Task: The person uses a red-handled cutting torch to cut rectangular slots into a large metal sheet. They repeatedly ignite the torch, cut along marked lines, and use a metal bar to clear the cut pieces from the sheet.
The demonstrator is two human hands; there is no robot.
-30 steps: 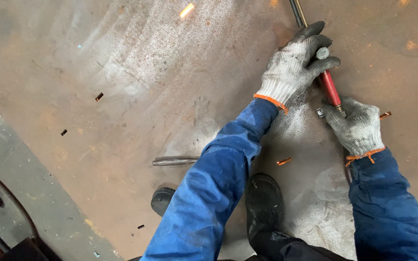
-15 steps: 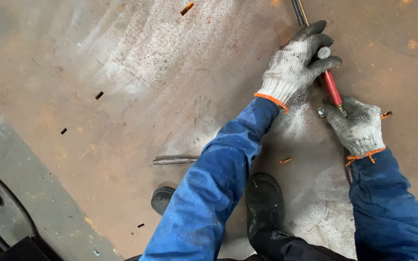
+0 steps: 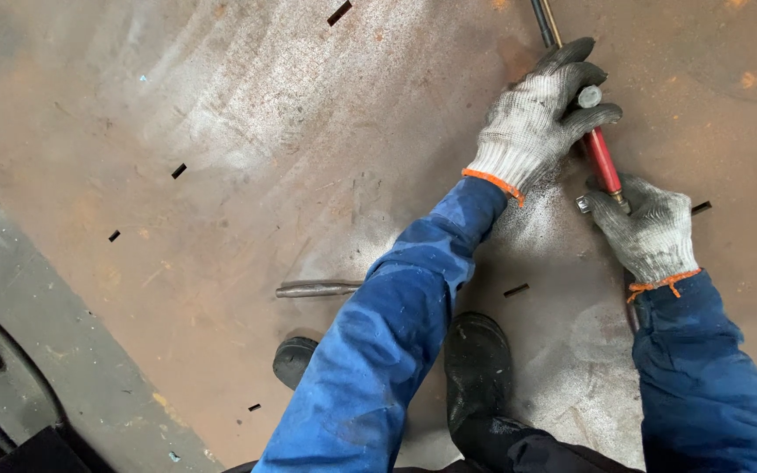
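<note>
1. Both hands, in grey knit gloves with orange cuffs, are closed on one tool: the left hand wraps its far end, fingers curled over a round grey cap, while the right hand grips the near end of the red handle just below.

2. Between the hands the red handle runs at a slant; beyond the left hand a dark rod carries on toward the top edge, in line with the handle. A two-handed grip like this looks meant to steady a long tool pressed against the rusty steel plate.

3. Left of the left forearm a short metal bar lies loose on the plate, apart from both hands and within reach.

4. Small dark rectangular slots dot the plate to the left of the hands; one more shows just right of the right hand. Pale, scuffed patches spread under and left of the arms.

5. Below the arms, one black boot stands on the plate between the blue sleeves; the toe of another peeks out left of the left sleeve.

6. Hidden or unclear: the tool's working part, if any, sits under the right glove, where only a small metal piece shows. The rod is cut off at the frame's top. Dark gear at the lower left corner is too cropped to identify.
</note>
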